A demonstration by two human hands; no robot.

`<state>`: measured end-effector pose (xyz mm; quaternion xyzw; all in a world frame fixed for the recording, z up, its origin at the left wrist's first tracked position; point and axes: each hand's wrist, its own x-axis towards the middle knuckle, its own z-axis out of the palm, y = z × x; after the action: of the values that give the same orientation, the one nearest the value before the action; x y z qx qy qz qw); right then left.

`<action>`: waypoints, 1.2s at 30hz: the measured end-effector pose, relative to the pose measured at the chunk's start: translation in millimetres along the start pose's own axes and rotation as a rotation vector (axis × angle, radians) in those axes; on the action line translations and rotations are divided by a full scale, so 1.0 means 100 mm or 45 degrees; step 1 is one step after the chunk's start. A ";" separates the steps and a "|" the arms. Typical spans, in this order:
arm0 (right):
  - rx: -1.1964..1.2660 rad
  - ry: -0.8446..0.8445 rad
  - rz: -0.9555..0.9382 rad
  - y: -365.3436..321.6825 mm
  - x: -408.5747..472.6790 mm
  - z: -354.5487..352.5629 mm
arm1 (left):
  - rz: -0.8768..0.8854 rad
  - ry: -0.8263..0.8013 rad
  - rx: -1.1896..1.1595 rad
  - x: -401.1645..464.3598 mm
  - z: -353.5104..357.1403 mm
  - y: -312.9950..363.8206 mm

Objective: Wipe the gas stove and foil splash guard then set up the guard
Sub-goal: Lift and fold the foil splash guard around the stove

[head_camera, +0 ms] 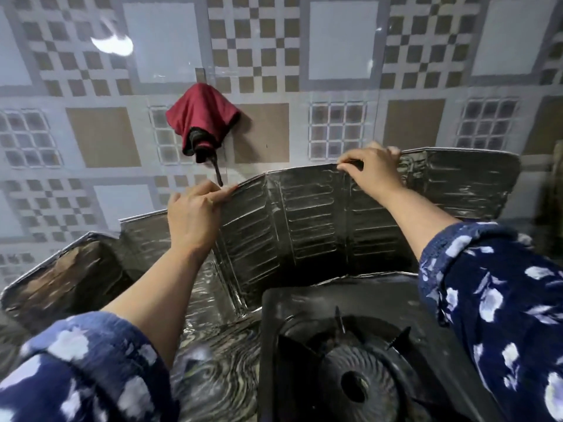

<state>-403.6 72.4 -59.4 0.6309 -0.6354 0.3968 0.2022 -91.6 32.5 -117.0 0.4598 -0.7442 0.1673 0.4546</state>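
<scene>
The foil splash guard [310, 217] stands upright in folded silver panels, curving from the far left around behind the black gas stove [304, 303]. My left hand [195, 214] pinches the guard's top edge at a fold left of centre. My right hand [373, 170] grips the top edge further right, fingers over the rim. The stove's round burner [356, 385] with its black pan supports sits at the bottom right. Both forearms come out of blue sleeves with white flowers.
A folded red umbrella [202, 121] hangs on the tiled wall [341, 41] just above the guard's left-centre edge. Foil sheeting [213, 360] covers the counter left of the stove. A dim object stands at the far right edge.
</scene>
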 end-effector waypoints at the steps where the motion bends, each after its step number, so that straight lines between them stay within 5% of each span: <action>1: -0.009 -0.007 0.009 0.07 -0.03 0.06 | -0.009 -0.024 0.000 -0.01 0.07 0.02; 21: -0.159 -0.172 0.259 0.94 -0.41 0.29 | 0.024 -0.324 0.006 -0.04 0.81 0.58; 33: 0.031 -0.249 -0.202 -0.22 -0.34 0.86 | -0.055 -0.554 -0.105 0.02 0.68 0.51; 36: 0.117 -0.309 -0.206 -0.43 -0.34 0.96 | -0.054 -0.659 0.203 0.06 0.49 0.41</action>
<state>-334.7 26.6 -132.6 0.7320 -0.5832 0.3288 0.1261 -152.7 18.1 -131.3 0.5372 -0.8103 0.0925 0.2153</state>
